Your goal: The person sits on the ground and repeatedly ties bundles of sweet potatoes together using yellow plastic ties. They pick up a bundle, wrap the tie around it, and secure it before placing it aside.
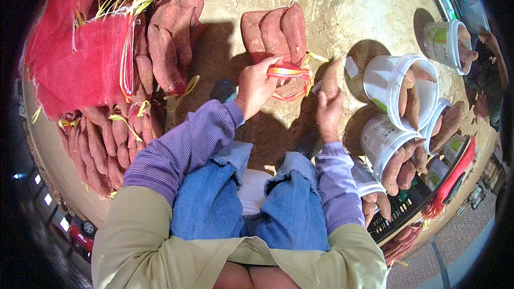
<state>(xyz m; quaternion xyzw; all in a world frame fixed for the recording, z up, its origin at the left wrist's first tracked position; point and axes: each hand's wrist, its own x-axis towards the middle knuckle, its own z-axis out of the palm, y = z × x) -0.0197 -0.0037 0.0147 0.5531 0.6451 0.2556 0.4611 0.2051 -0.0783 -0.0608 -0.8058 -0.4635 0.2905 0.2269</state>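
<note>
A red mesh bag of sweet potatoes [276, 29] lies on the dusty ground in front of me, with a red-and-yellow band and yellow tie around its open mouth, which faces me. My left hand [255, 86] is closed on the mouth of the bag. Just to the right, my right hand [329, 111] grips a single sweet potato [331, 72], held upright beside the bag. A small white card [351, 67] lies on the ground to the right of that potato.
Filled red mesh bags [174, 37], yellow ties and folded red mesh [80, 59] are heaped at the left. At the right stand white buckets of sweet potatoes [383, 83], a dark crate [399, 208] and a device with a lit panel [448, 6]. My jean-clad knees [289, 192] are below my hands.
</note>
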